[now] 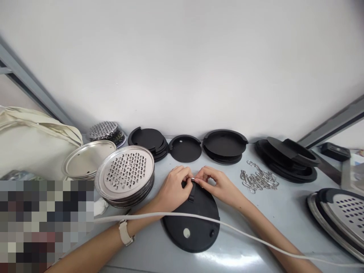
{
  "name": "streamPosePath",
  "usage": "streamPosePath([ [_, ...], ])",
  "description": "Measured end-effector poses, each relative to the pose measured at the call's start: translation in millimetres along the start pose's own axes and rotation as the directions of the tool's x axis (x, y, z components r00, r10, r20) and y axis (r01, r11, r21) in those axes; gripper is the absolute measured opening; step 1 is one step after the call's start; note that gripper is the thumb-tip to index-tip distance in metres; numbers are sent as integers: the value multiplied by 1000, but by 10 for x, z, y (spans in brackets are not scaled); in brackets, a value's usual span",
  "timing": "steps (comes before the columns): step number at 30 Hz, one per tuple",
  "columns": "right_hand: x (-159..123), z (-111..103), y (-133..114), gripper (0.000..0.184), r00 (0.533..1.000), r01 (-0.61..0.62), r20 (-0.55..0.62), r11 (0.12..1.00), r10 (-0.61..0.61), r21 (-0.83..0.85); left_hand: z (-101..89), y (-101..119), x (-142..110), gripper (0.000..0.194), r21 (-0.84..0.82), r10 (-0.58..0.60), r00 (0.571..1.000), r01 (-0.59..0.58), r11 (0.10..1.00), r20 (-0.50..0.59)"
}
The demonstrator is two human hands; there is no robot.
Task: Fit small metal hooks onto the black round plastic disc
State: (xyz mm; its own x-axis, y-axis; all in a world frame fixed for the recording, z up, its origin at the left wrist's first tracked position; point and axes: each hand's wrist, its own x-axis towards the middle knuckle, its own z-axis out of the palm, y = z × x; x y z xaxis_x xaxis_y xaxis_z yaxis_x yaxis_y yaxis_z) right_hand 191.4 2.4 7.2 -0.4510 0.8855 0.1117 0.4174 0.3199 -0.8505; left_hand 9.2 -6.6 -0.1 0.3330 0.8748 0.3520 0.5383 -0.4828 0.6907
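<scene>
A round black plastic disc (192,235) lies on the grey table in front of me, with a pale round hole and a small dark knob near its lower edge. Over its far edge, my left hand (176,187) and my right hand (216,182) meet with fingertips pinched together. Between them shows a small shiny metal piece (193,179), mostly covered by the fingers. A short black tab (192,195) on the disc sits just below the fingertips. To the right of my right hand is a loose pile of bent metal wire hooks (258,177).
Stacked round metal graters (125,172) and plain metal discs (88,159) stand at the left. Black round holders (225,143) line the wall, with more stacked black parts (287,159) at the right. Rimmed graters (345,212) lie front right. A white cable (241,231) crosses the foreground.
</scene>
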Motion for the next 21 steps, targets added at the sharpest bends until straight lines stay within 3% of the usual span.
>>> streamPosePath([
  [15,-5,-52,-74,27,994,-60,89,997,57,38,16,-24,-9,15,-30,17,1000,-17,999,4],
  [21,0,-46,-7,30,987,-123,119,985,109,123,-7,-9,-5,13,62,34,999,-35,997,20],
])
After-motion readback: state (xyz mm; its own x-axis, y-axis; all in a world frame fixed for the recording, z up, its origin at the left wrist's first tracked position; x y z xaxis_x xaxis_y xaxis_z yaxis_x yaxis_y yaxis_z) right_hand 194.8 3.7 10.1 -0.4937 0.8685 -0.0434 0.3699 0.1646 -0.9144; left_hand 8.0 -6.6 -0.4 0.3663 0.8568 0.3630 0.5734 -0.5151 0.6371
